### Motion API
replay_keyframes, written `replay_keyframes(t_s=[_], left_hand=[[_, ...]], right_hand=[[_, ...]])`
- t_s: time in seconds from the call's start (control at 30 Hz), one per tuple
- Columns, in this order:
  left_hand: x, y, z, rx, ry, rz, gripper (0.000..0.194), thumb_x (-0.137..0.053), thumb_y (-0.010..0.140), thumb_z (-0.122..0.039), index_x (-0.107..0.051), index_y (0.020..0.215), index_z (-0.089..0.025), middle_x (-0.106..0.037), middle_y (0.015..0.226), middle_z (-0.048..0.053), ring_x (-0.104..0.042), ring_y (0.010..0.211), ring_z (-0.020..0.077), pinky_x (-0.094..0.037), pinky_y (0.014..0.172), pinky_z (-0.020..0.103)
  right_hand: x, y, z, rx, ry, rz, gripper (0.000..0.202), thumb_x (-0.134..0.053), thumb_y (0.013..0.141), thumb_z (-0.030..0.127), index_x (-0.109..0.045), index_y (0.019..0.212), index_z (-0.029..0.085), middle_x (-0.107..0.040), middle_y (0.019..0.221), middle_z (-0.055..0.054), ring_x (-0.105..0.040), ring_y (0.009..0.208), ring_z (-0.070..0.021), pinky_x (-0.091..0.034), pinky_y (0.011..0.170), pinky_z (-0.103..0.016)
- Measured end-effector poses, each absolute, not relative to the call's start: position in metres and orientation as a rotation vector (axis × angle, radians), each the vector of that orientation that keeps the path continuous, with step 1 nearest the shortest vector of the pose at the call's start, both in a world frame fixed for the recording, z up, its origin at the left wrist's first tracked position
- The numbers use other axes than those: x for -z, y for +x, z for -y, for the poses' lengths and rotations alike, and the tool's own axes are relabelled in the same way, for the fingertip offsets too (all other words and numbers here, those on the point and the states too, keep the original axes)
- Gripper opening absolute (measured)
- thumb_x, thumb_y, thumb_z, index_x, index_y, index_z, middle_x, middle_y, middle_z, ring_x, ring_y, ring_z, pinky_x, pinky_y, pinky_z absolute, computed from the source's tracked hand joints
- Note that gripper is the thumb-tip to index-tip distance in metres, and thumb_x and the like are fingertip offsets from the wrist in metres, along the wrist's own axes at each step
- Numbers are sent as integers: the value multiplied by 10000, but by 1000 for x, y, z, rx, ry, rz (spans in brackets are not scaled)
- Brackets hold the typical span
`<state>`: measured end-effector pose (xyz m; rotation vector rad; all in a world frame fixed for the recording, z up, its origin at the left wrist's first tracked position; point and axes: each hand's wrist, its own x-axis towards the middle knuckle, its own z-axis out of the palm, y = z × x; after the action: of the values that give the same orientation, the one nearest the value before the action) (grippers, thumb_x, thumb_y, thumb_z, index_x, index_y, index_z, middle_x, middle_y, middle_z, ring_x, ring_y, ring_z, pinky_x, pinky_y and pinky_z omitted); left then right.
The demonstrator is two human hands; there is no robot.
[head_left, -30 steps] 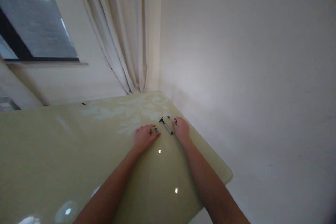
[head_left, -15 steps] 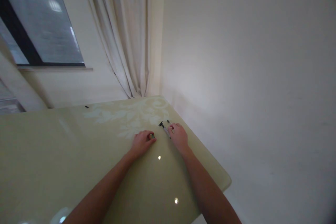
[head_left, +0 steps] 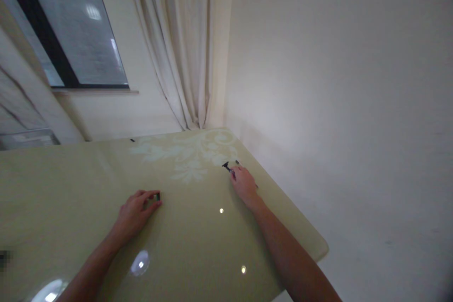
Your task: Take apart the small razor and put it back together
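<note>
Between the thumb and fingertips of my left hand (head_left: 136, 210) is a small dark green piece (head_left: 158, 196), held just over the tabletop; its kind is too small to make out. My right hand (head_left: 245, 184) is closed round the handle of what looks like a razor (head_left: 225, 165), its black T-shaped head pointing away to the left. Most of the handle is hidden by my fingers. Just beyond those fingers shows the dark tip of a thin stick-like thing (head_left: 237, 162), whose middle lies hidden under my hand.
Both hands are over a glossy pale green table (head_left: 191, 245) with a white leaf pattern at its far corner. A small black object (head_left: 132, 140) lies by the back edge. A wall (head_left: 336, 104) runs along the right side; a curtain (head_left: 191, 47) hangs behind.
My left hand has moved left and nearer with the small green piece. My right hand has shifted onto the razor's handle. The view has turned slightly left.
</note>
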<state>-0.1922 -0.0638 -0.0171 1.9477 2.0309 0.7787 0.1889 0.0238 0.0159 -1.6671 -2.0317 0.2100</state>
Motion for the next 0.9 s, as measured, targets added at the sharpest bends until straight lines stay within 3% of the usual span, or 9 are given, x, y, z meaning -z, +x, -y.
replay_keyframes(t_s=[0.1, 0.17, 0.27, 0.37, 0.43, 0.53, 0.7, 0.9], left_hand=[[17, -195, 64, -743, 1939, -2071, 431, -554, 853, -512, -753, 1150, -271, -714, 1119, 80, -661, 1047, 297, -505, 918, 427], [17, -195, 63, -774, 1932, -2055, 442, -566, 848, -510, -743, 1172, -266, -715, 1103, 79, -662, 1021, 292, -508, 911, 426], [13, -187, 68, -935, 1917, -1995, 463, -609, 840, -527, -735, 1190, -252, -715, 1047, 78, -660, 933, 270, -524, 863, 408], [0, -165, 81, -1138, 1897, -1777, 478, -641, 855, -572, -727, 1210, -263, -698, 989, 66, -637, 849, 229, -546, 756, 347], [-11, -147, 90, -1203, 1847, -1644, 529, -683, 852, -551, -671, 1313, -293, -692, 1019, 54, -622, 822, 205, -544, 691, 311], [-25, -127, 100, -1192, 1811, -1419, 616, -738, 844, -475, -589, 1423, -327, -689, 1120, 58, -622, 840, 177, -547, 739, 303], [-34, -116, 109, -1147, 1732, -1113, 376, -753, 862, -405, -743, 1214, -272, -675, 941, 45, -603, 781, 163, -512, 746, 295], [-34, -120, 111, -1162, 1690, -1074, 397, -786, 852, -356, -730, 1232, -255, -627, 882, 20, -590, 812, 163, -465, 776, 285]], right_hand=[[-27, 174, -17, -559, -1393, 1846, 286, -491, 950, 179, -685, 1160, 187, -717, 1030, -77, -660, 899, -191, -501, 818, -307], [-37, 157, -11, -876, -1266, 1732, 307, -469, 938, 184, -658, 1179, 184, -683, 940, -42, -637, 750, -146, -484, 670, -250], [-49, 126, 3, -1328, -1140, 1676, 236, -475, 930, 203, -676, 1049, 174, -594, 809, 6, -516, 579, -86, -379, 531, -196], [-48, 102, 23, -1676, -946, 1623, 266, -508, 977, 364, -680, 940, 165, -508, 722, 32, -384, 504, -66, -268, 463, -199], [-42, 95, 37, -1788, -871, 1592, 337, -551, 970, 465, -676, 879, 165, -435, 660, 54, -323, 484, -64, -221, 448, -210], [-35, 96, 55, -1952, -754, 1601, 405, -580, 956, 540, -687, 847, 164, -386, 620, 63, -284, 474, -66, -192, 448, -224], [-40, 107, 62, -2078, -641, 1594, 443, -619, 913, 585, -706, 825, 159, -392, 591, 65, -273, 462, -63, -170, 445, -231], [-42, 109, 59, -2068, -529, 1615, 432, -645, 928, 541, -717, 855, 121, -431, 594, 63, -315, 474, -55, -189, 452, -228]])
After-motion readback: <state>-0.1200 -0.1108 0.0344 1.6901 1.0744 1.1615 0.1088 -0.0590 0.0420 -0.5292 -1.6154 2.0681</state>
